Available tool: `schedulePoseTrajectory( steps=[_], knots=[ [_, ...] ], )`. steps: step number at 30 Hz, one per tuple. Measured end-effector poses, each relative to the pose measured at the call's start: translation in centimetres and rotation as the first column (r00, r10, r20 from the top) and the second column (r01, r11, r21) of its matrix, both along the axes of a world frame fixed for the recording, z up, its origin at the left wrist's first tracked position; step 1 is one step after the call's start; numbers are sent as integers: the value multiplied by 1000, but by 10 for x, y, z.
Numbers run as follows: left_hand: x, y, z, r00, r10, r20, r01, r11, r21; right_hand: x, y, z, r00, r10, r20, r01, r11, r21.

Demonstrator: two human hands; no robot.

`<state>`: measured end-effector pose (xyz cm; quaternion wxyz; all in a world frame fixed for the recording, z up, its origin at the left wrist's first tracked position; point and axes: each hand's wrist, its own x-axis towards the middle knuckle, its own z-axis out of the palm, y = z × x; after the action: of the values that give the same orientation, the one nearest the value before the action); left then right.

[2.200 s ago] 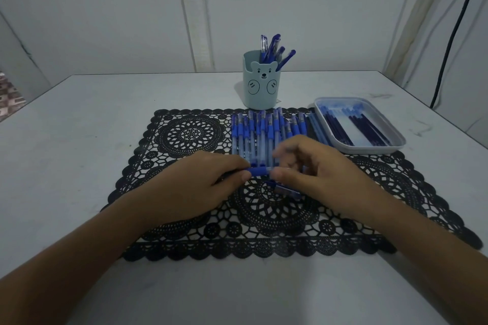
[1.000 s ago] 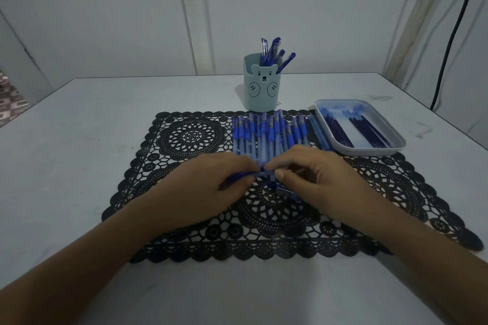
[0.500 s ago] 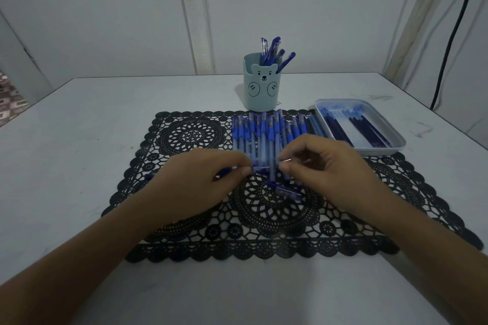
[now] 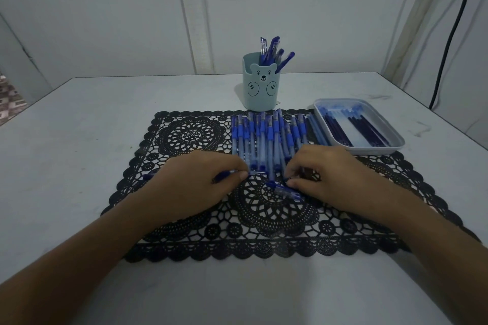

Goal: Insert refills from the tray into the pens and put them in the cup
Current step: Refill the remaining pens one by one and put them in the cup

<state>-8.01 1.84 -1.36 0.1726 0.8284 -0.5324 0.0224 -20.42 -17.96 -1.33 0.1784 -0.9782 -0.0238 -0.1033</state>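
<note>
At the middle of the mat (image 4: 184,137) the hands have come apart: half a second ago they met over one pen, the right pinching at its tip, and now a gap lies between them. The left hand (image 4: 195,187) keeps the pen (image 4: 224,174) level just above the mat, fingers curled round the barrel, its clear tip poking out toward the right. The right hand (image 4: 327,177) has dropped to a loose blue piece (image 4: 286,191) lying on the mat, probably the cap. Its fingers are curled with the tips close together right at that piece, and I cannot tell whether they have hold of it yet. This looks like the refill is seated and closing up is next, though the refill itself is too thin to make out. Behind the hands a row of pens (image 4: 266,140) waits, refills (image 4: 353,126) lie in the tray (image 4: 369,151), and a few finished pens stand in the cup (image 4: 260,90).
</note>
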Motion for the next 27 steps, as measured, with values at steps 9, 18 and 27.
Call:
schedulePoseTrajectory(
  steps=[9, 18, 27],
  knots=[
    [0, 0, 0, 999, -34, 5, 34, 999, -10, 0, -2, 0, 999, 12, -53, -12, 1000, -1],
    [-8, -3, 0, 996, -87, -13, 86, 995, -59, -3, 9, 6, 989, -74, 130, 25, 940, 341],
    [-10, -6, -1, 998, -48, -33, 47, 998, -30, -4, 11, 6, 997, -69, 46, 47, 930, 365]
  ],
)
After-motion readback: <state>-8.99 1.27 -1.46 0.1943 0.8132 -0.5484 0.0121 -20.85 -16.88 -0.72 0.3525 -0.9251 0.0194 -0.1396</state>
